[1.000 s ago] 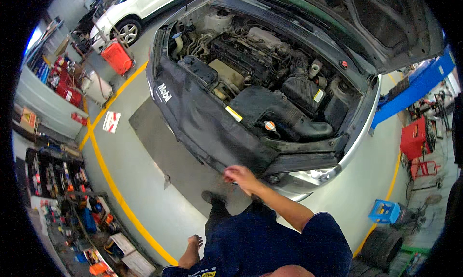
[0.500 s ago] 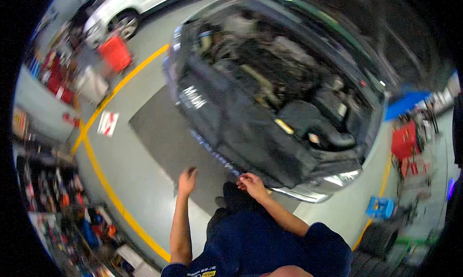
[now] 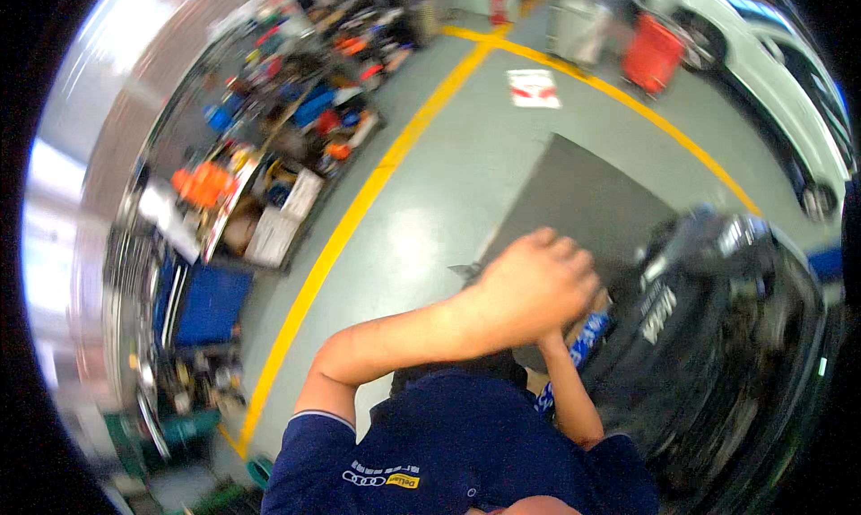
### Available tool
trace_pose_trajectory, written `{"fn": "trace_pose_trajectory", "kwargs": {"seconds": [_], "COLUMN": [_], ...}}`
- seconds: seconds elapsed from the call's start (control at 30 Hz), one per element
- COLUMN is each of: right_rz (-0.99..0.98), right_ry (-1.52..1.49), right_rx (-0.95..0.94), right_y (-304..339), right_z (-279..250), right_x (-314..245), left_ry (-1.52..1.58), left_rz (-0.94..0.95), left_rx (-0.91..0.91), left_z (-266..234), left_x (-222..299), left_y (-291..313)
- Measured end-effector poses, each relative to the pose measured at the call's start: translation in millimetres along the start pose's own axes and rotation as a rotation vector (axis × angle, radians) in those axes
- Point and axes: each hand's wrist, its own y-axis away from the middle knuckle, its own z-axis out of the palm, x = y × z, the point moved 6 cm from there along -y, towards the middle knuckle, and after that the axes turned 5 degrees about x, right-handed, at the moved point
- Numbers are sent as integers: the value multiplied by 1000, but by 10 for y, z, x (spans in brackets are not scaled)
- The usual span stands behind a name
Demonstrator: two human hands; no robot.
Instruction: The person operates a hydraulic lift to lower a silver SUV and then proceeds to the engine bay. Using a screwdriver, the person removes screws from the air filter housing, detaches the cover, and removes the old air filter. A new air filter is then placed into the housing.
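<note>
My left hand (image 3: pixel 541 280) reaches across my front, large and slightly blurred, its knuckles up and its fingers curled. What those fingers hold, if anything, is hidden beneath the hand. Only the wrist side of my right hand (image 3: pixel 552 343) shows below it; its fingers are covered by the left one. Both are close together beside the front of a car draped with a black fender cover (image 3: pixel 650 358). A blue-and-white patterned strip (image 3: pixel 588 337) runs along the cover's edge, close to my right forearm.
A dark floor mat (image 3: pixel 583 192) lies ahead, with a red-and-white sheet (image 3: pixel 533 88) beyond it. Yellow lines (image 3: pixel 354 215) mark the floor. To the left stands a cluttered workbench (image 3: pixel 300 197). A red cart (image 3: pixel 653 56) and a white car (image 3: pixel 762 76) stand at the far right.
My view has swung left, so the draped car now sits at the right and the workbench at the left. My hands, apart before, have come together, the left over the right.
</note>
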Motion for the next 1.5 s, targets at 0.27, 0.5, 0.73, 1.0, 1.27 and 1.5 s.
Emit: {"fn": "trace_pose_trajectory", "kwargs": {"seconds": [0.27,0.5,0.73,1.0,1.27,1.5], "right_rz": [378,162,139,-608,23,-171], "right_ry": [-122,18,70,-76,161,158], "right_rx": [-395,-659,-644,-938,-1157,-1294], "right_y": [-765,-899,-1188,-2001,-2781,-3136], "right_z": [1277,3205,4742,6883,9643,11486], "right_x": [-647,-1623,-1895,-1960,-2545,-3799], "left_ry": [-4,-26,88,168,457,839], "left_rz": [-44,-34,-264,-852,-2162,-2983], "left_rx": [197,358,375,560,744,1450], "left_z": [-1811,-2795,-3273,-2538,1067,2488], "left_x": [-718,-1689,-3275,-5516,-6017,-4362], "left_y": [652,2008,3419,5615,9145,10236]}}
